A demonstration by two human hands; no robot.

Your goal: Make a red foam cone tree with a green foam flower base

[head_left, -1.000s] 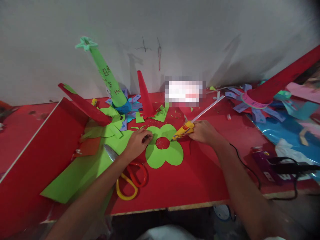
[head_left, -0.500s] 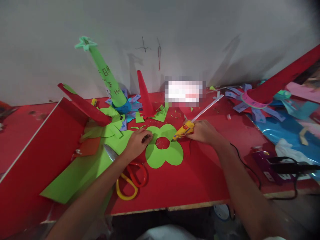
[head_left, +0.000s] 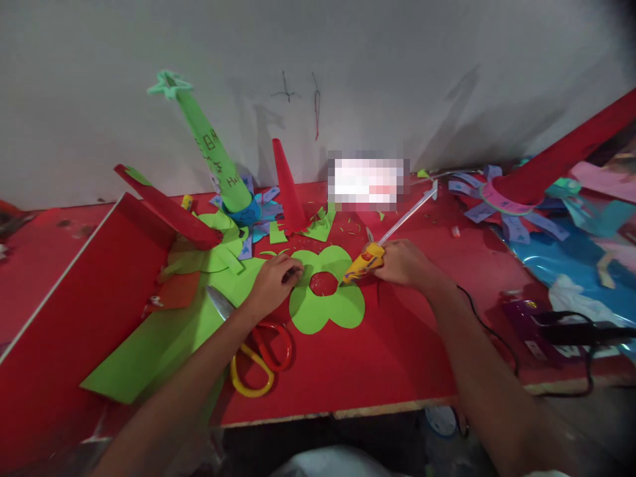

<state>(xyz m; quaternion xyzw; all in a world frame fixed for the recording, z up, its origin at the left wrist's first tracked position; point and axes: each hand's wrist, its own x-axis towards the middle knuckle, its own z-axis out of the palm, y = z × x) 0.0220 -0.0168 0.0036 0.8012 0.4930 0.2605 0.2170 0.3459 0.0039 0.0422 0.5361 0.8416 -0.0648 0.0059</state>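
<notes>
A green flower-shaped sheet (head_left: pixel 328 313) with a round hole in its middle lies flat in front of me. My right hand (head_left: pixel 403 262) is closed round a yellow glue gun (head_left: pixel 365 262), its tip at the sheet just right of the hole; a clear glue stick points up from its back. On the sheet's left edge rests my left hand (head_left: pixel 274 281), its fingers curled and pressing the green sheet. Scissors (head_left: pixel 252 371) with red and yellow handles lie under my left forearm, on the larger green sheets (head_left: pixel 163 351).
Red cone (head_left: pixel 288 189) and green cone (head_left: pixel 211 149) stand behind. Another red cone (head_left: pixel 169 209) leans at left beside a red panel (head_left: pixel 84 285). At right are a large red cone (head_left: pixel 551 162), a purple box (head_left: pixel 529 324) and black cables.
The glue gun's tip has shifted slightly down and left beside the hole. My left hand stays where it was.
</notes>
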